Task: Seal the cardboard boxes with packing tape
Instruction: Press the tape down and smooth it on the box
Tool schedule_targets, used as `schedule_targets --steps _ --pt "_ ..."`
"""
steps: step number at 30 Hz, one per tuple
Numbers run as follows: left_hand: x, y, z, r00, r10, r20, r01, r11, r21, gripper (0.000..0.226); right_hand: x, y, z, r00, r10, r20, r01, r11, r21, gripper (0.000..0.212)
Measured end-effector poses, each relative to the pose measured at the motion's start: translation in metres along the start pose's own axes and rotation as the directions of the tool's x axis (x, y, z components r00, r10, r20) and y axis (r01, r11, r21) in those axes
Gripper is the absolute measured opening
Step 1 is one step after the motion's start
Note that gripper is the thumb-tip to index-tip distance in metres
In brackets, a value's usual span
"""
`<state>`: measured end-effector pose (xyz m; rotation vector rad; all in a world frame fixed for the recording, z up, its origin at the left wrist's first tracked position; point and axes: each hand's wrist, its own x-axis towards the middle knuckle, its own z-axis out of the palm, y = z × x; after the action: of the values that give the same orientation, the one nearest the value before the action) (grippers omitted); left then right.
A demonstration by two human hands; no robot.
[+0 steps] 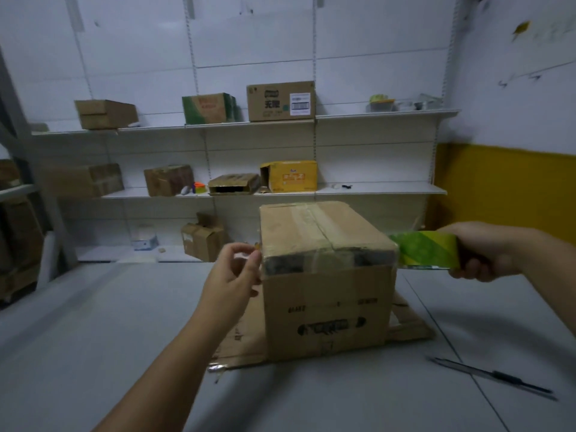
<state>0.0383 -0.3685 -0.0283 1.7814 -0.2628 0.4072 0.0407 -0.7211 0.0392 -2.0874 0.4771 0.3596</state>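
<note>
**Mia:** What is in the big cardboard box [327, 275]?

**Ben:** I can't see. Its top flaps are closed. It sits in the middle of the grey table [93, 322], on a flat piece of cardboard [243, 335].

**Mia:** And the boxes on the shelves [374, 115]?

**Ben:** The yellow box [291, 176] has one end flap open, and the low flat box [233, 183] beside it is open at the front. Both are just dark inside. The box with the white label [280, 101] up top is closed.

**Mia:** How does the big box look?

**Ben:** Brown and a bit worn. Old shiny tape runs down the middle of the top. There is a dark band along the top of the front, and black print lower down.

**Mia:** Where is the tape?

**Ben:** The right hand [480, 251] has its fingers wrapped around the green and yellow tape roll [427, 249], right at the box's top right corner.

**Mia:** And the other hand?

**Ben:** The left hand [233, 272] is at the top left corner with its fingers curled. It is too blurry to tell if it pinches anything.

**Mia:** Anything else?

**Ben:** A thin dark pen [492, 374] lies on the table, off to the right.
</note>
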Motion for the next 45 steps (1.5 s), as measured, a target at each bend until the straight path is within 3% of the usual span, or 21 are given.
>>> schedule_targets --steps 1,3,5,7,9,13,17,20,22,24,27,29,32,35,39,42,45 --pt "0.002 0.001 -0.005 0.996 0.071 -0.049 -0.068 0.996 0.064 0.02 0.001 0.001 0.0 1.0 0.001 0.002 -0.001 1.0 0.0 0.044" --pt "0.004 0.01 -0.011 0.929 0.348 -0.128 -0.316 0.923 0.218 0.035 0.004 0.003 -0.001 1.0 0.003 0.009 -0.003 1.0 0.003 0.043" --pt "0.01 0.018 -0.004 0.81 0.577 0.105 -0.571 0.733 0.369 0.043 0.006 0.002 0.001 1.0 0.007 0.015 -0.007 1.0 0.017 0.043" --pt "0.017 0.013 0.01 0.657 0.676 0.334 -0.739 0.49 0.462 0.046 0.007 0.001 0.005 1.0 0.013 0.014 -0.014 0.999 0.036 0.043" --pt "0.024 0.008 0.018 0.611 0.721 0.327 -0.772 0.451 0.449 0.048 0.009 0.003 0.007 1.0 0.009 0.013 -0.01 0.998 0.066 0.043" --pt "0.026 0.005 0.007 0.637 0.722 0.269 -0.759 0.529 0.38 0.042 -0.001 0.006 0.011 0.995 -0.013 0.094 0.011 1.0 0.018 0.041" --pt "0.019 0.015 -0.028 0.649 0.675 0.352 -0.76 0.56 0.33 0.043 -0.027 0.001 0.022 0.971 -0.086 0.224 0.117 0.985 -0.13 0.035" --pt "0.014 0.05 -0.037 0.766 0.512 0.388 -0.643 0.618 0.452 0.057 -0.034 -0.004 0.034 0.969 -0.106 0.224 0.145 0.975 -0.166 0.037" --pt "0.013 0.066 -0.017 0.727 0.579 0.37 -0.655 0.421 0.628 0.069 -0.035 -0.007 0.039 0.968 -0.089 0.236 0.135 0.973 -0.186 0.036" --pt "0.007 0.073 0.017 0.66 0.573 0.487 -0.705 0.247 0.665 0.078 -0.034 -0.006 0.044 0.955 -0.101 0.28 0.144 0.98 -0.138 0.039" --pt "0.007 0.061 0.041 0.584 0.556 0.592 -0.72 0.019 0.693 0.073 -0.031 0.001 0.051 0.931 -0.202 0.305 0.155 0.973 0.174 0.038" --pt "0.011 0.057 0.036 0.592 0.593 0.546 -0.692 0.026 0.722 0.073 -0.031 0.009 0.053 0.895 -0.26 0.363 0.155 0.943 0.293 0.034" --pt "0.013 0.053 0.025 0.536 0.638 0.553 -0.731 0.022 0.682 0.073 -0.034 0.019 0.053 0.859 -0.243 0.451 0.165 0.965 0.204 0.03" --pt "0.014 0.054 0.016 0.517 0.627 0.583 -0.779 0.063 0.624 0.073 -0.033 0.018 0.054 0.876 -0.139 0.463 0.125 0.99 0.061 0.03" --pt "0.016 0.051 -0.005 0.517 0.601 0.61 -0.812 0.119 0.571 0.071 -0.028 0.019 0.06 0.962 0.076 0.262 0.022 0.935 -0.353 0.035" --pt "0.018 0.045 -0.017 0.549 0.571 0.611 -0.806 0.168 0.567 0.07 -0.028 0.028 0.066 0.985 0.112 0.129 -0.047 0.905 -0.422 0.037" --pt "0.022 0.044 -0.018 0.569 0.574 0.589 -0.787 0.174 0.592 0.071 -0.025 0.036 0.088 0.992 0.004 0.123 0.043 0.923 -0.383 0.027"
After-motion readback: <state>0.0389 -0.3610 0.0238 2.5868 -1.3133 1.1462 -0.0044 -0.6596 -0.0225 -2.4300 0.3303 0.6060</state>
